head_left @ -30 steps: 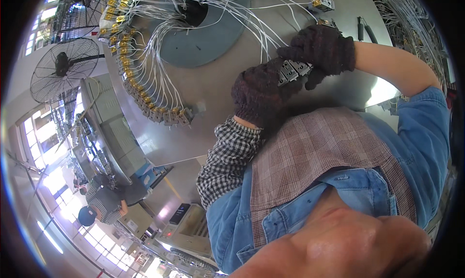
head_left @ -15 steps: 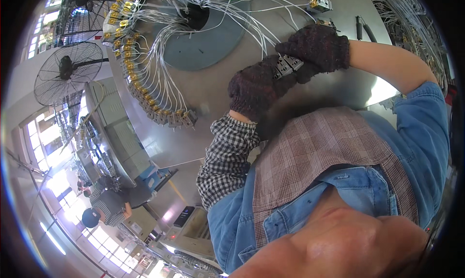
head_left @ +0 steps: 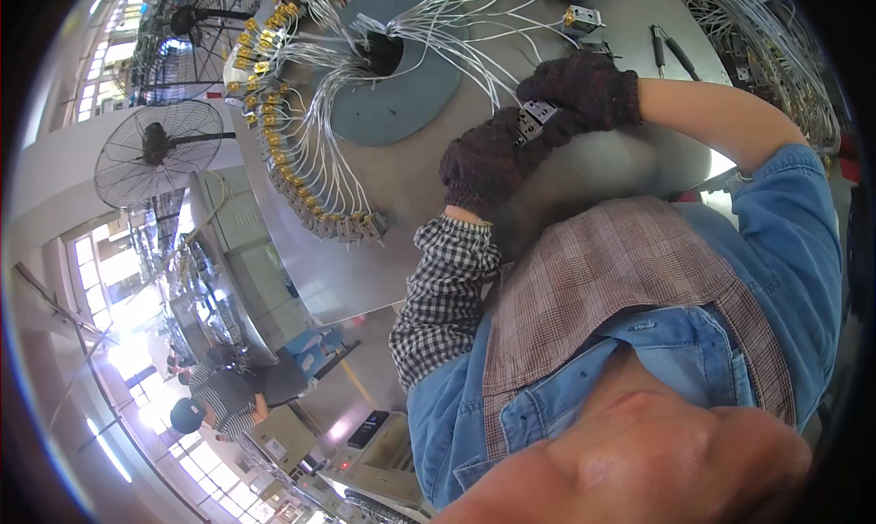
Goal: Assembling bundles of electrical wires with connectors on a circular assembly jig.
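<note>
The metal block (head_left: 535, 120) is partly hidden by gloved fingers (head_left: 546, 84); the tabletop (head_left: 630, 13) is cut off above.

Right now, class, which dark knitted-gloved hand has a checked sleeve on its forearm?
The left hand: a black-and-white checked fabric sleeve comes just behind it, while the right hand has a bare forearm.

Factory workshop, metal worktable (head_left: 328, 282) beneath the left hand (head_left: 481, 164), white cables (head_left: 315, 59) with brass-coloured fittings (head_left: 278, 150) ahead-left of it, wire bundles (head_left: 776, 45) beyond the right hand (head_left: 584, 93), cage fan (head_left: 157, 145) and co-worker (head_left: 224, 396) far left of both
</note>
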`<state>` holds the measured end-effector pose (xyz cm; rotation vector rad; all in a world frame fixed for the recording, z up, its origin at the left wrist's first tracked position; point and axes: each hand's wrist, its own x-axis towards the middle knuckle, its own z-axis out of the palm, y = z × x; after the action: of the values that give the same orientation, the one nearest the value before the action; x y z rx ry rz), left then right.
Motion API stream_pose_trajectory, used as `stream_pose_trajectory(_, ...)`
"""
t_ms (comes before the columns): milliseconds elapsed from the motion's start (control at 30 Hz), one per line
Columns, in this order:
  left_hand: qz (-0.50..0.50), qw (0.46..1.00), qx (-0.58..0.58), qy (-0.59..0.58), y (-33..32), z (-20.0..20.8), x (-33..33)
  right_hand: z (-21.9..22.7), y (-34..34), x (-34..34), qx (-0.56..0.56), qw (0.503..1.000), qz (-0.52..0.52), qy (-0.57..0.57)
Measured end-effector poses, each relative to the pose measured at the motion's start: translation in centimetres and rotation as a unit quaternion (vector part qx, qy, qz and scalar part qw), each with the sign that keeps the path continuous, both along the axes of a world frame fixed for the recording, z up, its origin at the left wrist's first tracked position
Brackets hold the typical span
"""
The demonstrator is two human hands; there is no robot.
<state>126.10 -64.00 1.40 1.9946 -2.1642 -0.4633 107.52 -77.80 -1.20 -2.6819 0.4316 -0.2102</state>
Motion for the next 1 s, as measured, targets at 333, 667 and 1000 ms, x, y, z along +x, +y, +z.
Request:
stream_pose_trajectory(333, -0.043, 0.990, -0.134, -0.016, 2.5, 0.8, 0.0, 3.9, -3.9, -5.3, 0.200, 0.945, -0.111, -0.232)
stream_pose_trajectory(667, -0.002, 0.999, -0.043, -0.002, -4.6, 0.3, -6.5, 1.9, -1.3, -4.9, 0.046, 0.980, -0.176, 0.079)
stream_pose_trajectory(1000, -0.016, 0.998, 0.059, 0.015, -1.6, 2.9, -5.5, 7.8, -1.4, -5.3, 0.145, 0.982, -0.048, 0.109)
